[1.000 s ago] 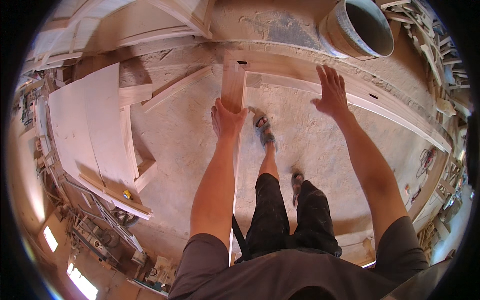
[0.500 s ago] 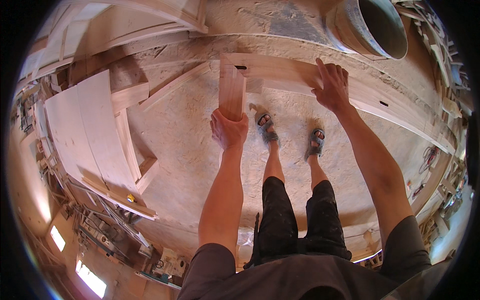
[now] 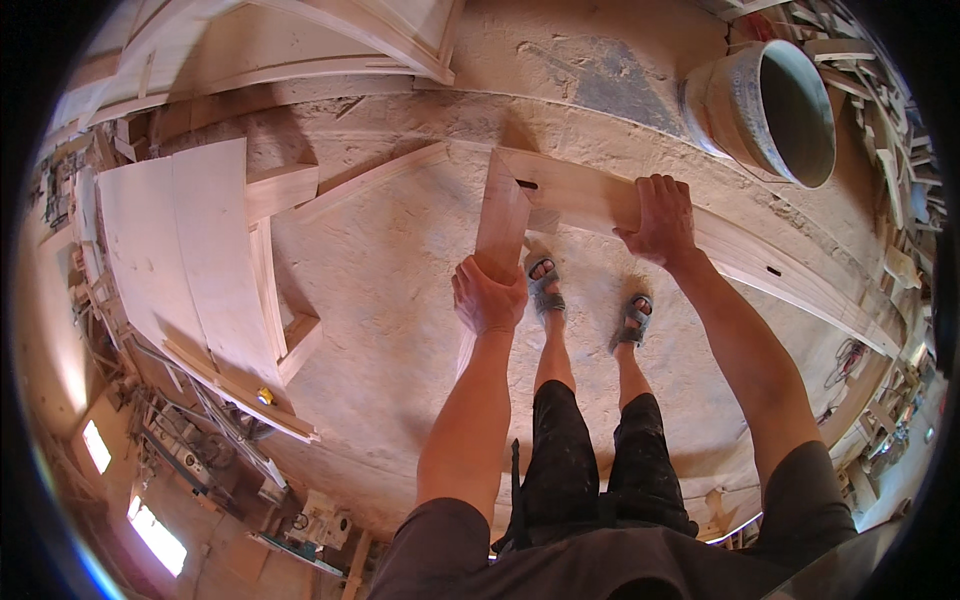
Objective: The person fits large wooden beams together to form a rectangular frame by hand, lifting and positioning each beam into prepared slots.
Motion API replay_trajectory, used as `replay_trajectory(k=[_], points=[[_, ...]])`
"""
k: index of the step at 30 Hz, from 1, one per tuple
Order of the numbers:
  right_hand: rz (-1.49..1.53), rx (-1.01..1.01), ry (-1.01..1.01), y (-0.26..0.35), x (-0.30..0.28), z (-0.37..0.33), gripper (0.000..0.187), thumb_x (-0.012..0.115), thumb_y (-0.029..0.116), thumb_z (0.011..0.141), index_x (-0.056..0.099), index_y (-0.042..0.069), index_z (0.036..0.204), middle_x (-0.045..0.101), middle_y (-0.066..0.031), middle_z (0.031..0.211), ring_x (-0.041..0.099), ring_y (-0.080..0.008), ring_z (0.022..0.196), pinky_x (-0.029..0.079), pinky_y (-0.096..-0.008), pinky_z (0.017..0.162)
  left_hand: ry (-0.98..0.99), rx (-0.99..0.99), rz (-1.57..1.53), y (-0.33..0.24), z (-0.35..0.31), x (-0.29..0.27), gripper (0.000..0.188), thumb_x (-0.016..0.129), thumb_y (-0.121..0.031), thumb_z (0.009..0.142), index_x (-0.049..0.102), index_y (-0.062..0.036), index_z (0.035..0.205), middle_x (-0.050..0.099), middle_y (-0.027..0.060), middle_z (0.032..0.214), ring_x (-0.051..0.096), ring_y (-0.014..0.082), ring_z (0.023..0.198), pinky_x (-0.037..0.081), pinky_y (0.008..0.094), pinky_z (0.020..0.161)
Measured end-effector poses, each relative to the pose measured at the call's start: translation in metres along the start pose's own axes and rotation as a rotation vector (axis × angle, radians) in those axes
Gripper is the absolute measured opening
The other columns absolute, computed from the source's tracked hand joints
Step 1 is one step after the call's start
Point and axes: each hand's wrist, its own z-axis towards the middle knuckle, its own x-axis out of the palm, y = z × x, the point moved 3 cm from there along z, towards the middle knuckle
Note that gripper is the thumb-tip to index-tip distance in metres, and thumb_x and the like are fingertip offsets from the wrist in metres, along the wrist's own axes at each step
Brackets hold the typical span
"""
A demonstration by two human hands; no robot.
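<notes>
My left hand (image 3: 490, 295) is wrapped around a short pale wooden board (image 3: 502, 225). At its far end this board meets a long wooden board (image 3: 590, 192) in a slanted corner joint, with a dark slot beside the seam. My right hand (image 3: 662, 222) grips the long board a little right of the corner, thumb on the near side and fingers over the far edge. From there the long board runs away to the right, with a second dark slot further along it. The undersides of both boards are hidden.
Wide pale panels (image 3: 190, 250) lie on the left with a yellow tape measure (image 3: 265, 396) near their lower edge. A large bucket (image 3: 720, 105) lies tilted at the far right. Wooden frames (image 3: 380, 40) stand at the far left; scrap wood (image 3: 895, 160) lines the right.
The view has shifted, bringing the bucket and panels to new places in the picture. The corner of the boards has swung slightly right, and both hands keep their grip.
</notes>
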Motion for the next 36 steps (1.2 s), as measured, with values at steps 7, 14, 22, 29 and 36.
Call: replay_trajectory(k=[7,14,22,29,36], points=[[0.019,0.005,-0.059,0.004,0.004,0.006,0.062,0.086,0.025,0.063,0.058,0.002,0.113,0.062,-0.0182,0.104,0.059,-0.0376,0.101,0.043,-0.0497,0.096,-0.012,0.043,0.02,0.004,0.0,0.004,0.069,0.085,-0.039,0.071,0.05,-0.002,0.118,0.058,0.0194,0.111,0.059,0.0422,0.109,0.052,0.0535,0.089],[0.076,-0.005,-0.095,-0.001,0.005,0.009,0.061,0.081,0.02,0.06,0.059,0.001,0.113,0.061,-0.0177,0.102,0.059,-0.0372,0.097,0.044,-0.0487,0.096,0.002,0.042,0.026,0.0,0.0,0.005,0.071,0.085,-0.038,0.071,0.048,-0.0011,0.119,0.056,0.0202,0.111,0.058,0.0433,0.107,0.052,0.054,0.088],[0.065,-0.013,-0.128,-0.004,0.007,0.006,0.06,0.082,0.019,0.06,0.057,0.002,0.113,0.061,-0.0172,0.1,0.06,-0.0375,0.095,0.046,-0.0478,0.093,0.006,0.092,0.005,0.0,0.001,0.006,0.078,0.087,-0.038,0.072,0.047,0.0024,0.126,0.056,0.0226,0.115,0.057,0.0431,0.109,0.052,0.0537,0.09],[0.066,-0.011,-0.119,0.006,0.005,0.011,0.062,0.086,0.017,0.057,0.058,0.002,0.11,0.06,-0.0161,0.101,0.059,-0.0366,0.097,0.046,-0.0481,0.09,0.028,0.364,-0.148,-0.048,0.077,-0.006,0.112,0.093,-0.046,0.068,0.035,0.0087,0.147,0.053,0.0322,0.133,0.053,0.0498,0.123,0.045,0.0542,0.106],[0.077,-0.005,-0.201,-0.001,0.007,0.005,0.056,0.085,0.011,0.056,0.06,0.003,0.105,0.062,-0.0148,0.099,0.061,-0.0356,0.094,0.047,-0.046,0.087,0.009,0.431,-0.188,-0.059,0.085,0.001,0.114,0.096,-0.045,0.065,0.037,0.0101,0.145,0.055,0.0318,0.13,0.055,0.0494,0.12,0.049,0.054,0.102]])
